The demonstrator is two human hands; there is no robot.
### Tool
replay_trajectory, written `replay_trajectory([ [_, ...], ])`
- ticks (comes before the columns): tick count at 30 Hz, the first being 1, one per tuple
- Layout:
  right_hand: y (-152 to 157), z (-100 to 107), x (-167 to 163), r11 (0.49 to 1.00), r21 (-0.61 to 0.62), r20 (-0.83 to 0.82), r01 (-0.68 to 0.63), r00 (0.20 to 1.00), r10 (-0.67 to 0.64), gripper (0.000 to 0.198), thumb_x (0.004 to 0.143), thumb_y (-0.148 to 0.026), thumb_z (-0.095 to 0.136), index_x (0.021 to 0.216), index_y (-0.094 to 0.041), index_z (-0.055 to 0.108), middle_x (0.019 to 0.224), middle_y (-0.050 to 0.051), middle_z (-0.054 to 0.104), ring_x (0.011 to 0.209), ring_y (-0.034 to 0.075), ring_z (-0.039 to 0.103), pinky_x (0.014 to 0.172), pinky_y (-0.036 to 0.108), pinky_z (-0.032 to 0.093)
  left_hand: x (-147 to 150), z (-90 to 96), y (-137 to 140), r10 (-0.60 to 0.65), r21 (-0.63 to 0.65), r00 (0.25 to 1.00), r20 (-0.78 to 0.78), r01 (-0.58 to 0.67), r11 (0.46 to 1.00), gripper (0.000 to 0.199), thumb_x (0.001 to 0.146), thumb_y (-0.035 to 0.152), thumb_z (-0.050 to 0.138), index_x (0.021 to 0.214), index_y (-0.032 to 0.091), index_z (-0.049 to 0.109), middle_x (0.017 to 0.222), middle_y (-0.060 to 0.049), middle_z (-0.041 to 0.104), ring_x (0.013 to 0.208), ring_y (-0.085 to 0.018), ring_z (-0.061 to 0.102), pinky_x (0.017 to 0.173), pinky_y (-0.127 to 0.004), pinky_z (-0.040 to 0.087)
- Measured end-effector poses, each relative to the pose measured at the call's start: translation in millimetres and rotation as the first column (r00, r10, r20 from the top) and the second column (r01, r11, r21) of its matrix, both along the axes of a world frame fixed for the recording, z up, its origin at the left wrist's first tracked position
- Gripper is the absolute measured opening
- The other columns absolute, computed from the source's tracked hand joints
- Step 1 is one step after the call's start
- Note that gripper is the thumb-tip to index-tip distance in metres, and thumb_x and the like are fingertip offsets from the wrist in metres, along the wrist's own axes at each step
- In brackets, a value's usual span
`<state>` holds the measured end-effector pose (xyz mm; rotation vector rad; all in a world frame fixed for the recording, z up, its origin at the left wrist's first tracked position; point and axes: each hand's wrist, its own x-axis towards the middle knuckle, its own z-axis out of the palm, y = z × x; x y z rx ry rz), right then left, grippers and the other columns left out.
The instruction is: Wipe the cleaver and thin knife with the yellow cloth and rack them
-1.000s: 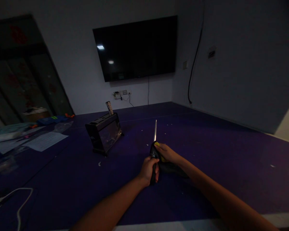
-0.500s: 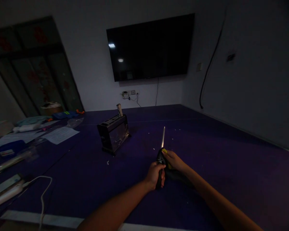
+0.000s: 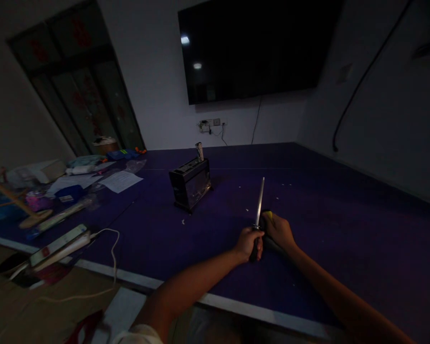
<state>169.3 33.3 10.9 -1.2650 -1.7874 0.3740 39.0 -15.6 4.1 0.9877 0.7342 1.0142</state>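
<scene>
My left hand [image 3: 249, 244] is closed around the black handle of a honing steel [image 3: 260, 203], whose slim metal rod points up and away from me. Just to its right, my right hand [image 3: 280, 230] is wrapped around a black-and-yellow object [image 3: 268, 214]; the fingers cover most of it, and its kind is unclear in the dim light. The two hands are close together over the purple tabletop [image 3: 222, 220]. Beyond them to the left stands a dark block-shaped holder [image 3: 191, 184], like a knife block, with a patterned handle [image 3: 199, 152] sticking up from it.
Papers [image 3: 121, 181], a blue item [image 3: 69, 194] and plastic wrapping lie on the left. A power strip [image 3: 66, 246] with a white cable [image 3: 115, 248] sits near the front edge. Small white scraps [image 3: 183, 221] dot the table. A television [image 3: 258, 52] hangs on the wall.
The view has shifted, showing more of the left side and front edge. The black-and-yellow object has moved off the base of the rod to the right, exposing more of the metal.
</scene>
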Motion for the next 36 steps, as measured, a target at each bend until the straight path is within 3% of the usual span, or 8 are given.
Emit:
replay_trajectory([
  [9, 0, 1, -1, 0.975, 0.052, 0.148, 0.216, 0.964, -0.221, 0.041, 0.082, -0.05, 0.032, 0.064, -0.019, 0.053, 0.055, 0.005, 0.055, 0.049, 0.016, 0.05, 0.048, 0.026, 0.028, 0, 1.4, 4, 0.025, -0.001, 1.0, 0.011, -0.025, 1.0, 0.04, 0.067, 0.049, 0.053, 0.047, 0.018, 0.038, 0.031, 0.004, 0.036, 0.024, -0.01, 0.037, 0.029, -0.021, 0.025],
  [16, 0, -2, -1, 0.936, 0.113, 0.228, 0.333, 0.908, -0.351, 0.044, 0.084, -0.046, 0.031, 0.067, -0.016, 0.058, 0.055, 0.007, 0.055, 0.047, 0.016, 0.047, 0.047, 0.026, 0.024, -1, 3.0, 0, -0.045, -0.005, 0.999, -0.03, 0.045, 0.999, 0.034, 0.065, 0.041, 0.055, 0.046, 0.018, 0.039, 0.031, 0.004, 0.037, 0.025, -0.009, 0.037, 0.029, -0.021, 0.023],
  [25, 1, -3, -1, 0.936, 0.113, 0.138, 0.333, 0.928, -0.346, 0.047, 0.082, -0.05, 0.034, 0.056, -0.017, 0.053, 0.048, 0.004, 0.047, 0.042, 0.013, 0.04, 0.045, 0.025, 0.022, -3, 1.7, -1, -0.056, 0.024, 0.994, -0.09, 0.058, 0.998, 0.034, 0.066, 0.042, 0.055, 0.047, 0.018, 0.04, 0.031, 0.003, 0.039, 0.025, -0.009, 0.037, 0.029, -0.021, 0.025],
  [36, 0, -4, -2, 0.934, 0.075, 0.059, 0.349, 0.934, -0.354, 0.045, 0.082, -0.049, 0.033, 0.057, -0.018, 0.052, 0.048, 0.004, 0.047, 0.045, 0.015, 0.04, 0.047, 0.027, 0.023, -9, 13.4, -15, 0.11, 0.085, 0.986, -0.121, -0.1, 0.991, 0.045, 0.063, 0.062, 0.053, 0.059, 0.019, 0.039, 0.037, 0.007, 0.038, 0.026, -0.008, 0.037, 0.03, -0.02, 0.025],
])
